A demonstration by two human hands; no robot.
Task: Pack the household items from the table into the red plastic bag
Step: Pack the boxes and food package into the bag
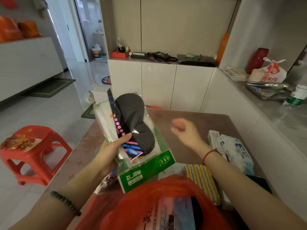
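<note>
Here, left hand (108, 151) gripping packets (132, 130)

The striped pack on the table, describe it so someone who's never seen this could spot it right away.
Start at the brown table, then the red plastic bag at its near edge. Just right of the bag lies the flat striped pack, under the right forearm. Its yellow and white stripes mark it out from the pale blue-printed wipes pack beyond it.
</note>
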